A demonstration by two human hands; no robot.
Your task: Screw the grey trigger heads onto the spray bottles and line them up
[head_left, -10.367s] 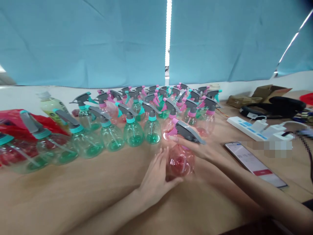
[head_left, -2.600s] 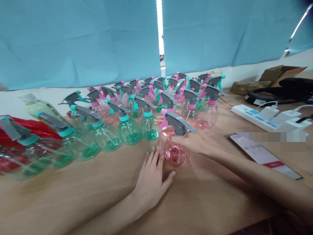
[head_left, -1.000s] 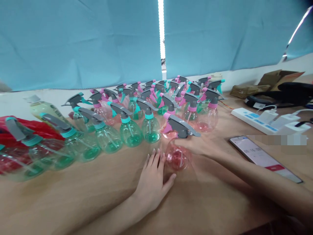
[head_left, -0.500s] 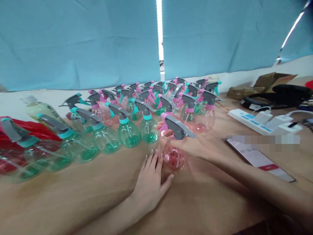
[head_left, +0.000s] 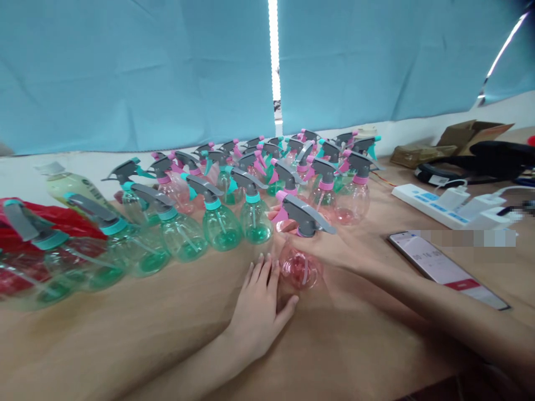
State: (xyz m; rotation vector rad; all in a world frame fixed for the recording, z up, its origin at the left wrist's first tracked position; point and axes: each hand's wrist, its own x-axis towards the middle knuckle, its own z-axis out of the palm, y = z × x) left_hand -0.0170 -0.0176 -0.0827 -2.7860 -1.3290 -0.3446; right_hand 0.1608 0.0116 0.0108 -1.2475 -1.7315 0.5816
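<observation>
A pink spray bottle [head_left: 300, 272] with a grey and pink trigger head stands upright on the table in front of me. My right hand [head_left: 328, 249] is closed around its neck, covering the collar; some fingertips show on the left behind the trigger. Flat on the table, just left of the bottle's base, lies my left hand [head_left: 256, 309], fingers stretched out and holding nothing. Its fingertips are close to the bottle; whether they touch cannot be made out. The nearest green spray bottle [head_left: 257, 227] stands beyond the left hand, in a row of similar green ones.
Several more pink and green spray bottles crowd the back, before a blue curtain [head_left: 137, 72]. At left are a red plastic bag [head_left: 45, 220] and a pale drink bottle [head_left: 77, 186]. A phone [head_left: 447, 273], a power strip [head_left: 428, 205] and a cardboard box [head_left: 472, 136] lie at right.
The view has shifted very slightly. Both hands and the pink spray bottle keep nearly the same places.
</observation>
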